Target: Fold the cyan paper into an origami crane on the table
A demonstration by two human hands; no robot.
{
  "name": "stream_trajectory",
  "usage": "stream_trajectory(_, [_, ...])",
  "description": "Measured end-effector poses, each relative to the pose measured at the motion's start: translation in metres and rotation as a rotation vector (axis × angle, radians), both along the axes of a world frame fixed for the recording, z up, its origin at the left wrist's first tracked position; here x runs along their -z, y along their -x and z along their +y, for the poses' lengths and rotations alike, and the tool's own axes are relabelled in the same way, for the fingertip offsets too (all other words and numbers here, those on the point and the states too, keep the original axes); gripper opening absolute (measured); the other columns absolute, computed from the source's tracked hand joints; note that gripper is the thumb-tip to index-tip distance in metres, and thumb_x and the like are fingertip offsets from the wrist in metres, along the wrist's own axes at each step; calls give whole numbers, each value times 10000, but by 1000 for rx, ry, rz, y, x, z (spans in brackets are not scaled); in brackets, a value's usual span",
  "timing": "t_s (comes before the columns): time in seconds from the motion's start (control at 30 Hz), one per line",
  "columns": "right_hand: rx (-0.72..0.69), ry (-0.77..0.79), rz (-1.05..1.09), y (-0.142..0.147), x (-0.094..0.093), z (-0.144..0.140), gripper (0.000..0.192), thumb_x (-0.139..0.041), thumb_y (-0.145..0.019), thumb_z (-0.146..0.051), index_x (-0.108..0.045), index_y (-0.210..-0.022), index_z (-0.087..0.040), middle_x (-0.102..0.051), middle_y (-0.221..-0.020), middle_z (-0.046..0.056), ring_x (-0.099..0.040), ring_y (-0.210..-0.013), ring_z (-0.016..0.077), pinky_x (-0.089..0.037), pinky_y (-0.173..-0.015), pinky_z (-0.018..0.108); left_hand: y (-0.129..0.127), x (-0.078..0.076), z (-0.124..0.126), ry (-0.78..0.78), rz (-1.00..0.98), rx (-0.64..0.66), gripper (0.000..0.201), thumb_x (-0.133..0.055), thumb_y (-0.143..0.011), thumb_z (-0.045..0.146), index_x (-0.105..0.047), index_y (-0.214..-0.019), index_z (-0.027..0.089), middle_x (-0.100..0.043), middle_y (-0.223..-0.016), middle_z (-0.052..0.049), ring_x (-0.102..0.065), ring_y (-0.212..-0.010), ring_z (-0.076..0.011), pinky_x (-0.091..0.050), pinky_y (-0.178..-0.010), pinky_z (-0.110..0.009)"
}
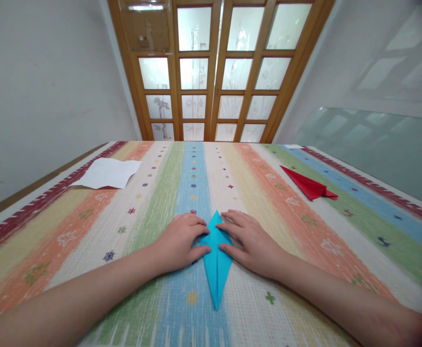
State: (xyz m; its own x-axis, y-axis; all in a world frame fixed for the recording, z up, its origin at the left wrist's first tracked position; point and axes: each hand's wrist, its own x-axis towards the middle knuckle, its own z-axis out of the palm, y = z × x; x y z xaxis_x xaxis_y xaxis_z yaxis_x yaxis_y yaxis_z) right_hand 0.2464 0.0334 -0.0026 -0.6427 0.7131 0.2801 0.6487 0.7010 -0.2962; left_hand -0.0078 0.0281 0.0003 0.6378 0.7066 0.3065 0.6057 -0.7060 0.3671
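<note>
A sheet of blue paper (217,262), folded into a long kite-like diamond with a crease down its middle, lies flat on the striped tablecloth in front of me. Along its left edge rests my left hand (182,241), its thumb and curved fingers apart and their tips touching the paper. From the other side my right hand (250,241) lays its spread fingertips and thumb on the paper's right half. Neither hand pinches or lifts the paper. The lower point of the diamond sticks out towards me, uncovered, and the upper tip shows between my hands.
On the tablecloth (192,202), a red folded paper (310,185) with a long pointed end lies at the right. A white sheet (108,173) lies at the far left, and a small white piece (293,146) at the back right edge. Wood-framed glass doors (211,72) stand behind the table.
</note>
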Motion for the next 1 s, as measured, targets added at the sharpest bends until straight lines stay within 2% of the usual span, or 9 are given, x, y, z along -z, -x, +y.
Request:
stream_trajectory(0.2, [1,84,20,-1,2,2,445,-640,-911,-450,-607,-1300,-236,-491,-1492,145,-377,-1423,358,-331,-1127,609,-1,4,0,68,-95,-26,304,-764,-812,304,-678,-1084,201,-675,-1191,-87,-592,-1152,-266,-421,-1051,-504])
stream_trajectory(0.33, [7,95,63,-1,0,2,447,-681,-881,-438,-603,-1272,-237,-480,-1499,152,-346,-1445,362,-328,-1126,623,-5,2,0,122,-160,-58,147,-735,-811,188,-673,-944,197,-685,-1163,-77,-610,-1134,-248,-426,-1056,-506])
stream_trajectory(0.5, [-21,95,147,-2,0,3,242,-684,-891,-382,-652,-1088,-245,-471,-1504,148,-339,-1452,340,-341,-1117,618,-6,1,0,122,-202,-74,72,-698,-815,130,-676,-829,196,-656,-1204,-94,-589,-1188,-261,-419,-1066,-537])
stream_trajectory(0.63, [-46,98,197,-2,-1,2,91,-669,-900,-286,-666,-978,-239,-472,-1498,130,-327,-1458,322,-331,-1129,603,-6,2,-2,124,-255,-69,122,-677,-807,82,-681,-843,199,-614,-1269,-93,-567,-1223,-253,-455,-1036,-482])
stream_trajectory(0.8, [-72,71,259,-2,-2,2,71,-640,-910,-237,-676,-970,-249,-483,-1484,105,-333,-1453,312,-337,-1130,589,-4,2,-3,133,-343,-11,131,-626,-842,72,-648,-870,198,-635,-1216,-74,-594,-1178,-219,-473,-1031,-441])
stream_trajectory(0.9, [-77,35,289,-2,-3,2,80,-634,-910,-230,-686,-967,-253,-494,-1469,99,-335,-1450,307,-339,-1135,575,-4,2,-3,171,-413,-40,144,-616,-843,78,-627,-925,195,-605,-1258,-87,-619,-1125,-213,-548,-907,-379])
stream_trajectory(1.0, [-78,-5,323,-2,-3,2,89,-636,-903,-214,-698,-952,-254,-511,-1449,97,-344,-1442,307,-337,-1138,571,-5,5,-1,264,-534,-86,277,-635,-837,119,-589,-1097,204,-503,-1396,-132,-657,-1046,-201,-582,-756,-311])
